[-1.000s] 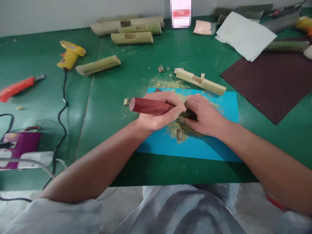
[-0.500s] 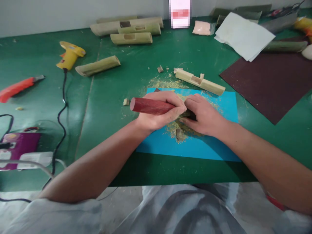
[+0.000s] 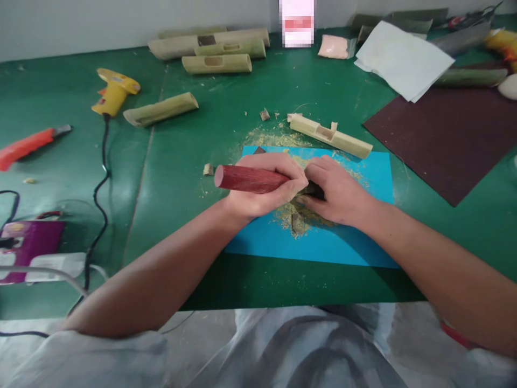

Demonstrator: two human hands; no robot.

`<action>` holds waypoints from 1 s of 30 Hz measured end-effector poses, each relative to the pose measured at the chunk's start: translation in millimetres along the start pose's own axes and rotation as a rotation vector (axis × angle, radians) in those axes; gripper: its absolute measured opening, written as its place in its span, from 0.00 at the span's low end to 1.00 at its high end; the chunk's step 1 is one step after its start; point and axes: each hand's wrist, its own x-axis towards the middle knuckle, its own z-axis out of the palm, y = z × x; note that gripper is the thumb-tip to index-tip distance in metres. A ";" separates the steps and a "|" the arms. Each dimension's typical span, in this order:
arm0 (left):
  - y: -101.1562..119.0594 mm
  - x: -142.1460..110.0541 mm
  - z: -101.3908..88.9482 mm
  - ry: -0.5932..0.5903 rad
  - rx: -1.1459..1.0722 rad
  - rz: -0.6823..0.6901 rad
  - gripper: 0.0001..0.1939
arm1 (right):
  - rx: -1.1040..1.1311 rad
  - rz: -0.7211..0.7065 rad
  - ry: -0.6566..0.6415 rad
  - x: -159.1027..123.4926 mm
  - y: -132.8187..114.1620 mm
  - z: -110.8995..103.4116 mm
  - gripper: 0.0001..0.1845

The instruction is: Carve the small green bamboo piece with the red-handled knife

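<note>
Head camera: the left hand (image 3: 264,201) grips a round red wooden handle (image 3: 250,179); the right hand (image 3: 338,188) holds a dark green bamboo piece (image 3: 317,190) over the flat blue sheet (image 3: 323,249), on the green tabletop's (image 3: 181,167) near side.

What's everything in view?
Table: 1, green, throughout
Mat: 1, blue, centre
Shavings: many, yellowish, centre
Notched tube: 1, pale, centre
Bamboo: 5, pale, rear left
Glue gun: 1, yellow, left
Tool: 1, red, left edge
Box: 1, purple, left edge
Packet: 1, pink, rear
Paper: 1 stack, white, right
Sheet: 1, brown, right
Darker bamboo: several, green, rear right
Handle: 1, red, centre
Workpiece: 1, dark, centre
Left grip: 1, on handle
Right grip: 1, on workpiece
</note>
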 end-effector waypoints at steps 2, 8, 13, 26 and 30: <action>0.8 1.1 0.1 -0.006 -0.001 0.016 0.04 | 0.005 -0.001 0.002 -0.1 -0.1 -0.1 0.11; -1.2 -1.2 0.3 0.037 0.032 0.108 0.06 | 0.022 0.015 0.011 -0.7 -2.5 -1.5 0.06; -6.4 -5.7 1.1 0.170 0.116 0.166 0.09 | 0.033 0.019 -0.013 0.5 -3.8 -2.6 0.05; -1.9 -8.6 8.0 0.371 0.091 0.078 0.15 | 0.030 0.017 -0.011 0.7 -2.2 -1.3 0.06; -1.6 -7.7 9.6 0.422 0.042 0.062 0.17 | 0.038 0.009 -0.017 1.1 -1.9 -1.6 0.06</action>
